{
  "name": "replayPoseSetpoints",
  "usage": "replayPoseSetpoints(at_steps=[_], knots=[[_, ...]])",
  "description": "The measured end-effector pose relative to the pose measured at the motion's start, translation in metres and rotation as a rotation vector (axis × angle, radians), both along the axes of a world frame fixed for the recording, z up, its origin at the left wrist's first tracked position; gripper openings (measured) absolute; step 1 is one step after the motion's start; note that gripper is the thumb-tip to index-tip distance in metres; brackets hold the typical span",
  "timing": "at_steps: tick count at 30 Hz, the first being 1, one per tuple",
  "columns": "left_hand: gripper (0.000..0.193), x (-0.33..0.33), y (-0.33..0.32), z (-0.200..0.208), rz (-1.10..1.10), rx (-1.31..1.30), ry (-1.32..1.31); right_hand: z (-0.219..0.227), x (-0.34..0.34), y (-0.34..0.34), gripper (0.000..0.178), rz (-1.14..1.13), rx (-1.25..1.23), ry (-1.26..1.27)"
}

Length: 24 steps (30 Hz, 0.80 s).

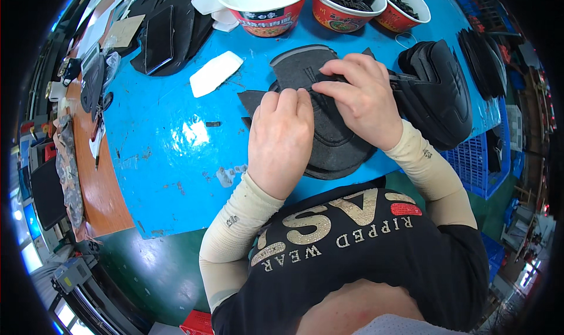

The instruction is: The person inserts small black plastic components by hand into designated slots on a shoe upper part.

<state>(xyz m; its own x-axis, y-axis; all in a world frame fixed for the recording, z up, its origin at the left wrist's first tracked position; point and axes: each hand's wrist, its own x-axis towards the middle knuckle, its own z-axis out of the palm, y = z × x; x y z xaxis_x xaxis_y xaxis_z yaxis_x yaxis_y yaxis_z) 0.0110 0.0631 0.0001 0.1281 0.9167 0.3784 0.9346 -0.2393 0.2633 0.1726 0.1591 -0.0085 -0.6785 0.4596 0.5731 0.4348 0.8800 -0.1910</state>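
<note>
A dark grey padded piece (336, 150) with a rounded near end and a curved raised seam lies on the table in front of me. Its far end is a flap with a paler edge band. My left hand (281, 138) presses on its left side, fingers bent and held together, the fingertips at the middle. From the right, my right hand (367, 100) pinches at a narrow dark strip or fold across the middle; its thumb and index finger nearly meet there. The fingers partly hide what is pinched.
A stack of moulded black pads (442, 94) stands at right, beside flat black pieces (479, 65). At the back are a white-lined paper tub (264, 18) and two bowls of small black pieces (346, 21). A white sheet (216, 73) lies left. A blue crate (470, 165) sits below the table's right edge.
</note>
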Motion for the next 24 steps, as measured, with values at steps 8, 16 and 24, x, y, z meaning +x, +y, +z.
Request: replayPoseSetpoints(at_steps=[8, 16, 24], knots=[[0.028, -0.009, -0.004, 0.0, 0.027, -0.009, -0.063, 0.005, -0.003, -0.005, 0.022, -0.02, 0.104, -0.099], [0.018, 0.006, -0.045, -0.014, -0.179, -0.033, -1.42, 0.02, 0.016, -0.054, 0.013, 0.215, -0.654, 0.321], [0.023, 0.017, -0.05, -0.022, -0.201, 0.097, -1.528, 0.024, 0.02, -0.061, 0.013, 0.256, -0.79, 0.277]])
